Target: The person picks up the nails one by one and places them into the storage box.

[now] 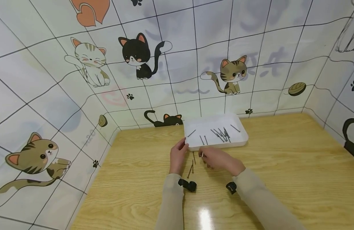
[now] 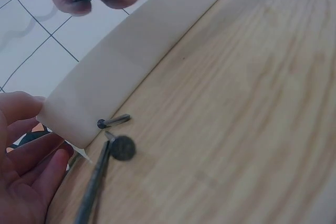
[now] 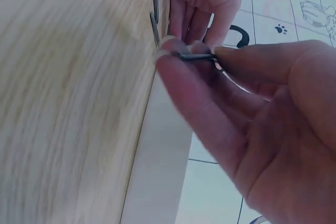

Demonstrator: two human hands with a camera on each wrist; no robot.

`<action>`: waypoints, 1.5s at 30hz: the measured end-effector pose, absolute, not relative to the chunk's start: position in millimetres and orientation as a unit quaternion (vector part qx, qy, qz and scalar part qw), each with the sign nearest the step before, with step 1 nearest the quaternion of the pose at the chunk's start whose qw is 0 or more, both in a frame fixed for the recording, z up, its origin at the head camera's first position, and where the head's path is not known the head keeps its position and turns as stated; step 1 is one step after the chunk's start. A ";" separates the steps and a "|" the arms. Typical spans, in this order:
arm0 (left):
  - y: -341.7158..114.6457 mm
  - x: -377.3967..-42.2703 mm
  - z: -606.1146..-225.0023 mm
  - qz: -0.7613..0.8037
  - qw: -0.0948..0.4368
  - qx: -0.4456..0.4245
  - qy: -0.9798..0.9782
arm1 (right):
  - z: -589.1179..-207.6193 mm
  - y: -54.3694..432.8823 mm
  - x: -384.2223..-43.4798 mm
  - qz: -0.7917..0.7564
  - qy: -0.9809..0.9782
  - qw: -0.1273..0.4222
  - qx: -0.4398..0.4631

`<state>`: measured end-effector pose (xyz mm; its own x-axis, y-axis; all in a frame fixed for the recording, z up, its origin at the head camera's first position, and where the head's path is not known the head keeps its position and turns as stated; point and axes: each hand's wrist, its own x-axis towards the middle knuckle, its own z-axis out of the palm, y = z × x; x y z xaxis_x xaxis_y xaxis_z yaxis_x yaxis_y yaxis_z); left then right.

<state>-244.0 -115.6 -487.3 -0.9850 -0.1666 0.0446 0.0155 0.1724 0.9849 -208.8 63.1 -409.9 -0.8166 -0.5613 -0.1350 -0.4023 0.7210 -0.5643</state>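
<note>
At the near left corner of a white tray (image 1: 243, 138), my left hand (image 1: 178, 157) grips the rim, with its thumb on the near wall. My right hand (image 1: 218, 158) pinches a dark nail (image 3: 195, 56) between thumb and fingertips, just in front of the tray's near wall. Several more nails (image 1: 223, 134) lie scattered on the tray floor, most of them bunched right of its middle. Between my hands, a few loose nails (image 1: 190, 171) lie on the table. In the left wrist view, one nail's round flat head (image 2: 123, 148) shows close to the tray corner.
The wood-grain table (image 1: 130, 179) spreads out on both sides of the tray. Behind it and along the sides stands a white wall covering (image 1: 182, 64) with cat drawings and a black grid. Each wrist wears a small black camera (image 1: 188, 185).
</note>
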 end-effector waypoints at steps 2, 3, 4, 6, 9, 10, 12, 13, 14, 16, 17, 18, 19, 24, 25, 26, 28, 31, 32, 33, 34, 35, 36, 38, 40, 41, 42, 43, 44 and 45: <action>-116.0 -244.6 -487.8 -0.641 0.073 0.046 -0.763 | -407.5 64.4 -211.8 -0.295 0.908 0.159 -0.249; -116.2 -244.9 -488.1 -0.641 0.075 0.044 -0.763 | -406.7 65.5 -214.0 -0.307 0.906 0.157 -0.245; -116.4 -245.2 -488.3 -0.640 0.077 0.042 -0.763 | -405.9 66.4 -216.4 -0.314 0.906 0.150 -0.242; -117.0 -245.9 -488.6 -0.639 0.080 0.042 -0.764 | -405.7 68.3 -222.3 -0.321 0.908 0.125 -0.240; -117.9 -246.6 -489.3 -0.637 0.080 0.044 -0.765 | -407.4 71.8 -231.7 -0.315 0.915 0.080 -0.240; -118.1 -246.9 -489.5 -0.637 0.081 0.045 -0.765 | -408.3 72.8 -234.8 -0.314 0.917 0.066 -0.239; -118.2 -247.5 -489.9 -0.638 0.078 0.047 -0.765 | -410.8 74.9 -240.7 -0.312 0.919 0.045 -0.238; -118.2 -247.5 -489.9 -0.638 0.077 0.047 -0.764 | -412.1 75.8 -243.4 -0.315 0.919 0.038 -0.235; -118.0 -247.6 -489.8 -0.639 0.077 0.047 -0.764 | -413.6 76.5 -246.0 -0.317 0.920 0.030 -0.231; -117.7 -247.0 -489.5 -0.642 0.076 0.047 -0.762 | -416.6 78.0 -250.7 -0.330 0.917 0.021 -0.223; -117.4 -246.8 -489.3 -0.642 0.076 0.048 -0.762 | -418.1 78.7 -253.0 -0.341 0.915 0.018 -0.217; -117.2 -246.8 -489.3 -0.643 0.076 0.048 -0.761 | -419.8 79.4 -255.8 -0.351 0.912 0.011 -0.212; -116.9 -246.8 -489.1 -0.643 0.076 0.046 -0.761 | -421.6 80.0 -258.4 -0.364 0.908 0.004 -0.205; -115.6 -247.8 -488.1 -0.641 0.080 0.045 -0.762 | -430.0 81.8 -273.1 -0.465 0.867 -0.012 -0.177; -115.3 -247.8 -487.7 -0.642 0.081 0.044 -0.761 | -431.2 81.7 -275.6 -0.488 0.856 -0.008 -0.167; -115.0 -247.9 -487.4 -0.641 0.081 0.045 -0.762 | -432.5 81.7 -278.2 -0.508 0.846 -0.005 -0.160; -114.3 -248.2 -487.1 -0.643 0.082 0.043 -0.761 | -434.4 81.7 -282.6 -0.528 0.836 0.003 -0.148; -113.5 -248.6 -487.4 -0.644 0.083 0.039 -0.760 | -436.2 81.0 -286.6 -0.544 0.830 0.010 -0.124; -113.3 -248.7 -487.8 -0.644 0.083 0.039 -0.759 | -436.8 80.7 -287.7 -0.545 0.830 0.010 -0.120; -113.2 -248.9 -488.2 -0.646 0.083 0.040 -0.758 | -437.1 80.3 -288.4 -0.546 0.830 0.011 -0.116; -113.2 -248.9 -488.3 -0.647 0.083 0.041 -0.757 | -437.5 79.7 -289.1 -0.550 0.827 0.010 -0.112; -113.1 -249.2 -488.7 -0.647 0.083 0.042 -0.757 | -437.9 79.0 -289.9 -0.556 0.824 0.009 -0.107; -113.1 -249.5 -489.2 -0.647 0.083 0.043 -0.757 | -438.2 78.1 -290.7 -0.564 0.820 0.009 -0.101; -113.2 -249.6 -489.2 -0.646 0.080 0.046 -0.757 | -439.0 76.2 -292.3 -0.576 0.813 0.008 -0.086; -113.2 -249.4 -488.9 -0.645 0.078 0.048 -0.759 | -439.7 74.3 -293.7 -0.586 0.808 0.010 -0.070; -113.2 -249.3 -488.8 -0.643 0.077 0.051 -0.760 | -439.9 73.3 -294.3 -0.590 0.805 0.012 -0.063; -113.3 -249.3 -489.0 -0.643 0.076 0.052 -0.760 | -440.5 72.5 -295.1 -0.592 0.804 0.013 -0.058; -113.4 -248.8 -488.4 -0.642 0.076 0.054 -0.761 | -440.9 71.7 -295.7 -0.589 0.806 0.012 -0.059; -113.5 -248.7 -488.1 -0.640 0.076 0.055 -0.762 | -441.2 70.9 -296.5 -0.587 0.808 0.011 -0.060; -113.5 -248.6 -487.5 -0.639 0.077 0.056 -0.764 | -441.3 70.2 -297.3 -0.583 0.810 0.009 -0.061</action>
<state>-248.6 -113.5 -487.5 -0.9821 -0.1826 0.0460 0.0130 0.1780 0.9840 -297.3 70.2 -441.3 -0.9925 -0.1082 0.0567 -0.0881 0.3128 -0.9457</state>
